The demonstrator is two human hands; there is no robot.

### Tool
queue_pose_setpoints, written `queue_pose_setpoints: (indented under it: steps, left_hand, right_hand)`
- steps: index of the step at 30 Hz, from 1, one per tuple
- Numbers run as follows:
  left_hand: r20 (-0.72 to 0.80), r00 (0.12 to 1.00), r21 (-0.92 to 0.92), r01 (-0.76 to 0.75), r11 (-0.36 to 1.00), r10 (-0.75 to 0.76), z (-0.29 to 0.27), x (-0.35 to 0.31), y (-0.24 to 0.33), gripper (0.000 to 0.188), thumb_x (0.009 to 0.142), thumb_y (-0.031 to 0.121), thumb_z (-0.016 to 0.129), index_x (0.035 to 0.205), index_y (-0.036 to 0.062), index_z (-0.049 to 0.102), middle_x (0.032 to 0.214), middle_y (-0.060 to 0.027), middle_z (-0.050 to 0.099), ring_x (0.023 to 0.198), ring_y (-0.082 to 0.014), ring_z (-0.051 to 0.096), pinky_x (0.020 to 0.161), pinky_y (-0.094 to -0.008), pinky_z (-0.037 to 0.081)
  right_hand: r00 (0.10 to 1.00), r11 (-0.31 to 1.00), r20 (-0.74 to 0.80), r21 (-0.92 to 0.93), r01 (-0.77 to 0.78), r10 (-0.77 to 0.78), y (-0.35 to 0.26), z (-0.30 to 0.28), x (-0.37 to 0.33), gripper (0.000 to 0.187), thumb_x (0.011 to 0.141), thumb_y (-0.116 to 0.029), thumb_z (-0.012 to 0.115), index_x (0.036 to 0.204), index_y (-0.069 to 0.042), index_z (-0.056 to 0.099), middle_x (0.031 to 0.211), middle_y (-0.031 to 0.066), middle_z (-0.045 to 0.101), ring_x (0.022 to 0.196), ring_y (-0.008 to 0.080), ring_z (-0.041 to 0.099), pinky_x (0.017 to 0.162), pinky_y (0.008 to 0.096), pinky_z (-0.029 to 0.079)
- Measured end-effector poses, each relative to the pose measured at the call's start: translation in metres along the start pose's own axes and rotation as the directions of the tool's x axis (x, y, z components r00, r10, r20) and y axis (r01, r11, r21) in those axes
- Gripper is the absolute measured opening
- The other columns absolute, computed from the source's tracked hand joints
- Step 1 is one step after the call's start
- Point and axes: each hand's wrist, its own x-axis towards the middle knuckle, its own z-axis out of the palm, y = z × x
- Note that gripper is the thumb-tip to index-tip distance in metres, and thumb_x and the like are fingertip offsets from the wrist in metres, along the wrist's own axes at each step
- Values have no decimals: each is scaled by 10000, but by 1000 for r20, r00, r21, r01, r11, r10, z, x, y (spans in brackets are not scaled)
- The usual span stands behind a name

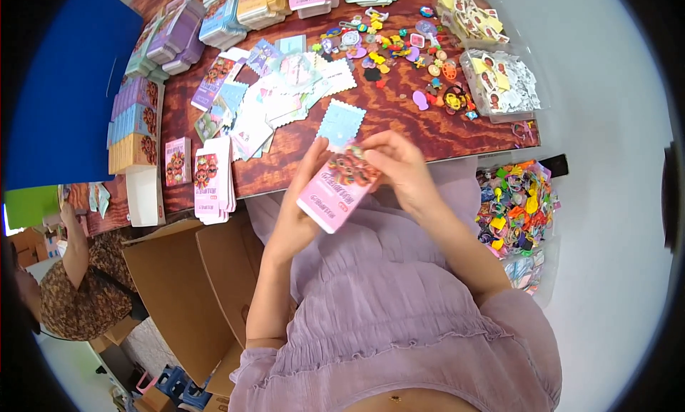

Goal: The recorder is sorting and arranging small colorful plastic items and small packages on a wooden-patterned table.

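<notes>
Over my lap, near the table's front edge, a small pink cardboard box [337,196] with cartoon figures on its upper part is held tilted between both hands. My left hand [303,198] is closed round its left side. At its upper right corner, my right hand [396,166] pinches the top end with thumb and fingers; whether something small is between them is hidden. Just beyond the box lies a light blue card with a wavy edge [341,119]. To the left, a stack of flat pink cartons [212,187] lies by the table edge, beside an upright pink box [178,162].
Loose paper cards [278,101] and small colourful trinkets [385,48] spread over the table. Carton stacks [228,16] line the back. Clear trays [503,83] stand at right; a bin of trinkets [517,205] sits below. A person [78,290] works at far left beside an open cardboard box [178,283].
</notes>
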Motion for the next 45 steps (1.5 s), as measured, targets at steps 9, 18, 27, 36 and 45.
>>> queue_pose_setpoints:
  steps: [9, 18, 27, 36, 45]
  left_hand:
    - [-377, 900, 72, -207, 976, 219, 8, 3, -7, 832, 734, 39, 803, 1417, 9, 329, 1433, -139, 428, 1258, -226, 482, 1016, -365, 445]
    - [-367, 930, 291, 134, 947, -19, -28, -9, 0, 773, 737, 70, 815, 1378, -26, 394, 1168, -112, 620, 986, -169, 621, 871, -313, 512]
    - [-394, 919, 362, 135, 922, 20, -32, -15, 1, 781, 726, 87, 825, 1383, -35, 421, 1148, -130, 627, 1007, -203, 623, 880, -335, 506]
    - [-254, 958, 791, 126, 599, 133, -28, 0, 23, 746, 687, 54, 801, 1353, -12, 473, 1226, -170, 503, 1094, -338, 553, 877, -400, 494]
    - [-88, 995, 796, 38, 605, 53, -3, 7, 25, 725, 713, 36, 778, 1363, -6, 461, 1200, -168, 502, 1074, -345, 561, 866, -402, 502]
  right_hand:
    - [961, 936, 270, -348, 47, 53, -2, 45, 34, 156, 931, -78, 609, 1062, 7, 609, 1068, 64, 657, 960, 139, 630, 776, 282, 511]
    - [613, -669, 790, -452, 591, 9, -21, 18, 57, 415, 851, -151, 584, 1236, 3, 588, 1304, 153, 573, 1345, 330, 421, 987, 457, 418]
    - [558, -614, 815, -363, 701, 156, -27, 26, 80, 251, 829, -183, 581, 1015, -18, 619, 986, 92, 615, 1017, 274, 594, 811, 372, 474]
    - [887, 570, 413, -687, 451, -204, -82, 10, 51, 273, 868, -41, 596, 1133, -8, 654, 1017, 115, 684, 930, 201, 663, 826, 331, 511]
    - [824, 122, 544, -817, 563, -161, -67, 28, 39, 349, 805, -33, 632, 1147, -22, 560, 1063, 157, 611, 967, 334, 630, 831, 413, 505]
